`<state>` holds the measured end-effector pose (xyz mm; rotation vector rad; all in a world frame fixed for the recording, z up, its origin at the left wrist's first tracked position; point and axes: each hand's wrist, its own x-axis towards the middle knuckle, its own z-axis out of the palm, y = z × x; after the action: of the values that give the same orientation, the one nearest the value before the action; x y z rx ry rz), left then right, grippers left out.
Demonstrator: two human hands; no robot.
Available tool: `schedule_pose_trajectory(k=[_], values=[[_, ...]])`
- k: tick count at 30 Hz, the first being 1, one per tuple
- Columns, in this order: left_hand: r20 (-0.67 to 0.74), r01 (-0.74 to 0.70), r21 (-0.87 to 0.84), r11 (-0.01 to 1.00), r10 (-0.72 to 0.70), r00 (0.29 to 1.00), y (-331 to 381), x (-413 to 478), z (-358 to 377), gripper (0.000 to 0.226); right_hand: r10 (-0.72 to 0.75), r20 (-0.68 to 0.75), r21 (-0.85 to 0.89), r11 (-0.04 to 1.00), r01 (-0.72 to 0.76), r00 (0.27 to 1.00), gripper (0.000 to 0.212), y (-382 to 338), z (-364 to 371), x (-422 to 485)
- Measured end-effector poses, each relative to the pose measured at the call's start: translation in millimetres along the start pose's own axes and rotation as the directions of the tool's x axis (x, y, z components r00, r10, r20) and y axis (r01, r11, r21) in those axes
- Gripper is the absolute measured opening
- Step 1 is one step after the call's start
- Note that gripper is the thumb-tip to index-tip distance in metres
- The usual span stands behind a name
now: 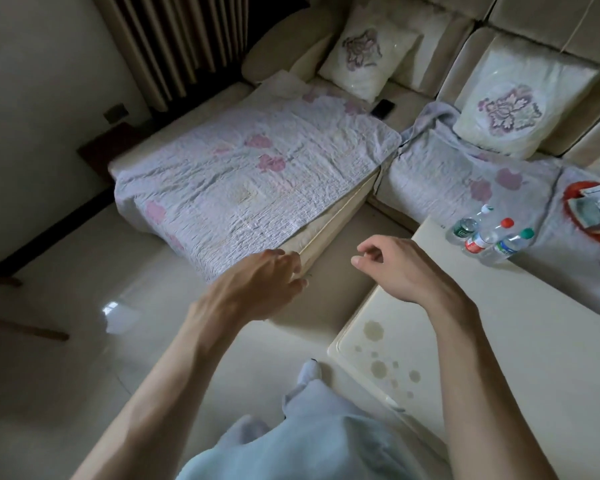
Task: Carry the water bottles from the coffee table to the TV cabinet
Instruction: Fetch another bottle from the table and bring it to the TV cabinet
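Three clear water bottles stand close together near the far corner of the cream coffee table (520, 341): one with a white cap (470, 223), one with a red cap (485, 237) and one with a green cap (510, 245). My left hand (257, 285) hangs over the floor in front of the sofa, fingers loosely curled, holding nothing. My right hand (395, 268) hovers over the table's left edge, well short of the bottles, its fingers relaxed and empty. The TV cabinet is out of view.
An L-shaped cream sofa (354, 209) with a lilac floral quilt (257, 174) and two embroidered cushions wraps round the table. A dark phone (382, 108) lies on the seat. A red tray (582, 216) holding papers sits on the sofa at right. Glossy tiled floor lies to the left.
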<state>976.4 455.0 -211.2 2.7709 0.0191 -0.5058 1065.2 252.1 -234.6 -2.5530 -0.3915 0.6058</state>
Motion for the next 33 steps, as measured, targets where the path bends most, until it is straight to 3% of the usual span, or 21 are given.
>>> schedule_pose_trajectory(k=[6, 15, 22, 33], values=[[0.039, -0.116, 0.055, 0.992, 0.114, 0.993, 28, 86, -30, 0.035, -0.021, -0.078, 0.047, 0.999, 0.025, 0.997, 0.028, 14, -35, 49], [0.196, -0.291, 0.103, 0.951, 0.268, 0.943, 52, 205, -54, 0.037, 0.191, -0.028, 0.085, 0.978, -0.188, 0.981, 0.033, 71, -54, 99], [0.322, -0.424, 0.126, 0.897, 0.367, 0.873, 74, 332, -75, 0.034, 0.396, -0.088, 0.187, 0.908, -0.376, 0.914, 0.032, 107, -92, 162], [0.373, -0.582, 0.083, 0.809, 0.516, 0.771, 100, 485, -110, 0.032, 0.579, -0.168, 0.319, 0.797, -0.512, 0.798, 0.032, 142, -158, 247]])
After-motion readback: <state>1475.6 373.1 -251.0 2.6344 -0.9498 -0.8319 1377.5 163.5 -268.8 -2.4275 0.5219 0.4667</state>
